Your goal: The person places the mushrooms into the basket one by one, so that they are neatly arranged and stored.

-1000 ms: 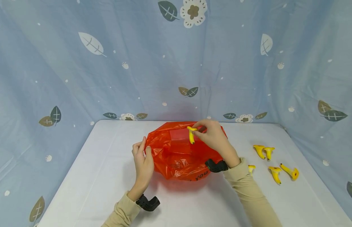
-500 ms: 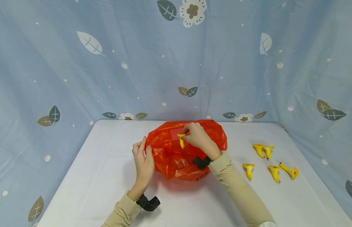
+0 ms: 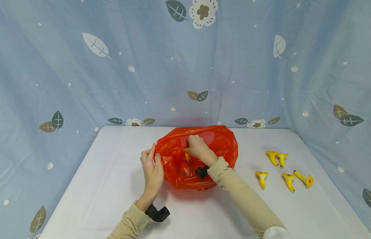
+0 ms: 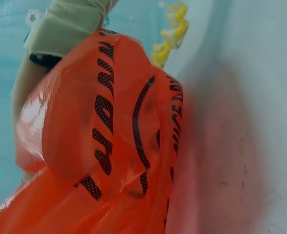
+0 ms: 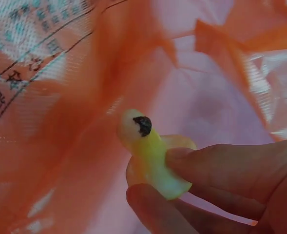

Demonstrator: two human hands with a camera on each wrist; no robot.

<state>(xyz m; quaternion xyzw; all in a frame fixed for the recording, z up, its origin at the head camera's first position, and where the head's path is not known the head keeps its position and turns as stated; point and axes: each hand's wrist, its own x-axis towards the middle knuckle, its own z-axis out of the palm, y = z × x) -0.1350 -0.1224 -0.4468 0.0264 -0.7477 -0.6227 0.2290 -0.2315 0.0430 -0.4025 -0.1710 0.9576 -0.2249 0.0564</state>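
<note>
Left hand [image 3: 151, 174], one: grip closed on the left edge of the red bag [image 3: 170, 141], unmoved on my feed. Same bag: mouth spread wide above the counter [image 3: 188, 219]. Yellow mushroom [image 5: 150, 151], one: just carried lower and leftward, now within that mouth, not let go. Right hand [image 3: 198, 149], one: I see its grip narrowed to a fingertip pinch on that mushroom. Loose mushrooms [image 3: 261, 179], five: untouched; I count these as remaining outside.
</note>
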